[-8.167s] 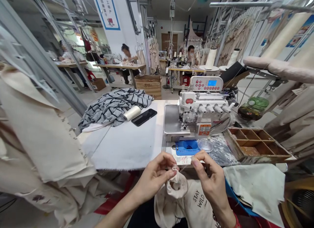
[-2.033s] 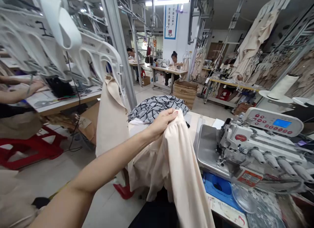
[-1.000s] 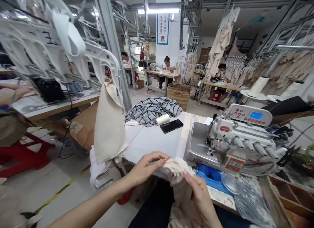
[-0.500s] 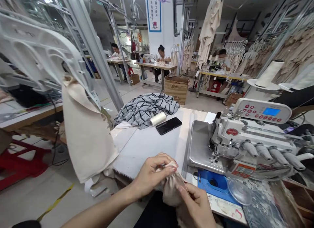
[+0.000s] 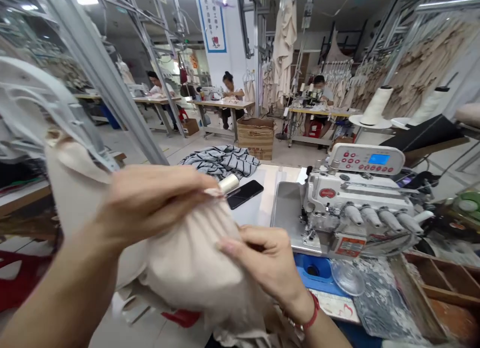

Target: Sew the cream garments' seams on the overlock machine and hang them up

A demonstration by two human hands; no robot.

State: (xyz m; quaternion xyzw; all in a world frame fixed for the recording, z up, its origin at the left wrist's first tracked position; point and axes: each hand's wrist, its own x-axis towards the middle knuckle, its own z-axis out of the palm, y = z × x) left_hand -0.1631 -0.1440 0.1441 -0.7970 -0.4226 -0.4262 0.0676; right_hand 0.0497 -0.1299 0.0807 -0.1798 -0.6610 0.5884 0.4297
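A gathered piece of beige fabric (image 5: 195,268) hangs between my two hands, close to the camera and slightly blurred. My left hand (image 5: 153,203) is closed on its upper edge, and folds fan down from the fingers. With thumb and bent fingers, my right hand (image 5: 266,263) pinches the same fabric along its right side. The lower part of the cloth drops toward my lap, partly out of view. To the right of my hands stands a white overlock sewing machine (image 5: 352,203) with a lit display. No cloth shows under its presser foot.
On the table lie a black phone (image 5: 245,194), a cream thread spool (image 5: 228,183) and a striped grey cloth (image 5: 225,160). Another beige piece (image 5: 71,183) hangs from a white hanger arm at left. A blue tray (image 5: 315,268) sits below the machine. Several people work at tables behind.
Both hands have lifted the beige fabric up from the lap toward the camera, spreading it wider. My left hand has moved up and left. The view has turned somewhat to the right.
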